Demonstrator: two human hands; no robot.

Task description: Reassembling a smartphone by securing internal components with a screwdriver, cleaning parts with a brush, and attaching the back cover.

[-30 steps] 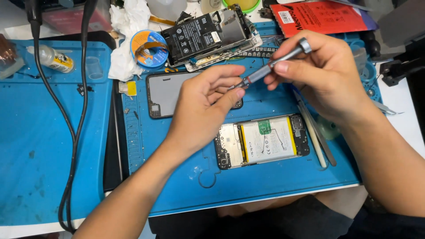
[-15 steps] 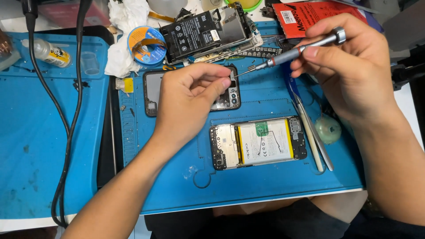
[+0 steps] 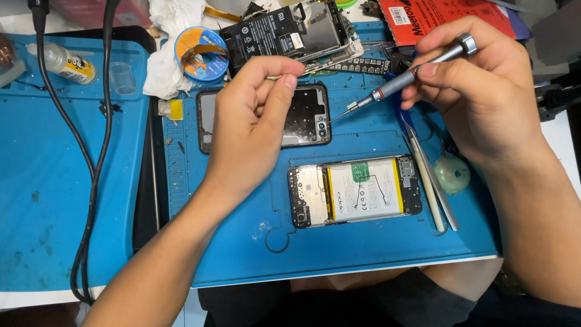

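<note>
Blue mats (image 3: 72, 200) cover the table (image 3: 566, 139), bearing an opened phone (image 3: 354, 192), a back cover (image 3: 305, 118), and black cables (image 3: 91, 181).

Obscured and cropped items

Dark back cover (image 3: 305, 118) partly hidden beneath left hand (image 3: 251, 130); pinched item too small to identify, possibly a screw; red package (image 3: 436, 18) cut off at top edge.

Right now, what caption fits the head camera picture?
Right hand holds a screwdriver above an opened phone; left hand pinches something tiny.
</note>
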